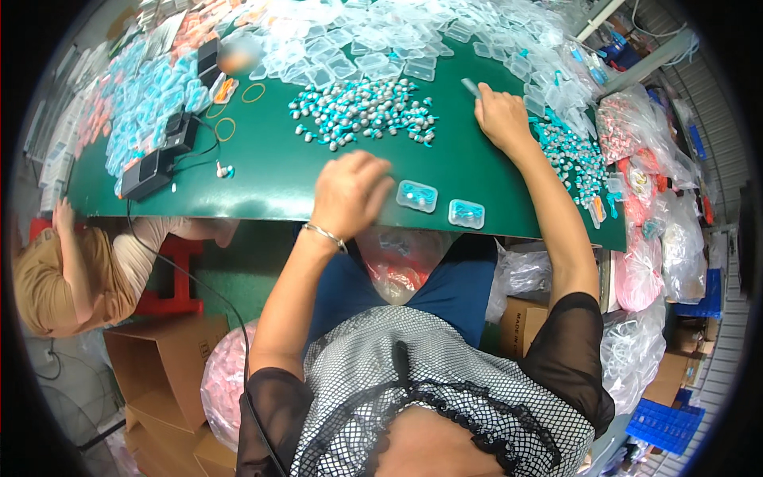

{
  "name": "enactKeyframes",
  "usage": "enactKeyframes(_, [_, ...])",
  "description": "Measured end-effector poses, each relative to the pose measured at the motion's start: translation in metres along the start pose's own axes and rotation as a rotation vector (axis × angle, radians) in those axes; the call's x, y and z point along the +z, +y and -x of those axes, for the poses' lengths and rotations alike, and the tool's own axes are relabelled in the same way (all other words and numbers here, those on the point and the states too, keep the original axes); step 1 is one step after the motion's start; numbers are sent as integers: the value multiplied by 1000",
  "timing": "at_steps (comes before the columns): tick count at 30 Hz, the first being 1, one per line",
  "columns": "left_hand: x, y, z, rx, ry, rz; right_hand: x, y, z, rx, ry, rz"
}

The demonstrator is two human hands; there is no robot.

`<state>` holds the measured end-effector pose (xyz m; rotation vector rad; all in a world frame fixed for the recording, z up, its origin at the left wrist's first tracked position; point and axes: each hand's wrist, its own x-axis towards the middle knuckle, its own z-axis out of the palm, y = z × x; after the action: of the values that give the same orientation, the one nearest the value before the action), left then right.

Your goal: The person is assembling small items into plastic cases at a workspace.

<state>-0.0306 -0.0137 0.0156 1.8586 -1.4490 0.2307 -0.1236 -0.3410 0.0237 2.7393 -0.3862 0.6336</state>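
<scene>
My right hand [502,118] is closed on a small clear plastic case [470,87], seen nearly edge-on, above the green table. My left hand [350,191] hovers near the table's front edge with fingers bent; motion blurs them, and whether they hold anything cannot be made out. Just right of it lies a clear case [417,196] with a coiled teal cord inside. A second filled clear case [466,213] sits at the table edge. Beyond my left hand spreads a pile of small grey-and-teal earbud-like pieces [358,111].
Many clear cases [342,56] cover the table's far side. More teal pieces [568,155] lie at the right. Black boxes [147,175] with a cable, rubber bands [226,129] and blue cases [143,87] are leftward. Another person [71,278] sits left; cardboard boxes [163,350] stand below.
</scene>
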Motion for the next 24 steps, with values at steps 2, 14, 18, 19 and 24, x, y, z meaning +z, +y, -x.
enactKeyframes(2, [-3,-10,-1,-182,148,-66,-9,-12,15,8,45,-125])
enactKeyframes(14, [24,-15,-18,-343,-3,-71,-66,-66,89,565,-194,-364])
enactKeyframes(18, [35,-22,-25,-293,20,-20,-71,-47,101,593,-56,-459])
enactKeyframes(19, [35,-22,-25,-289,17,-17,-69,-32,103,609,27,-505])
enactKeyframes(24, [39,-12,-38,-319,24,241,-51,46,116,555,90,-90])
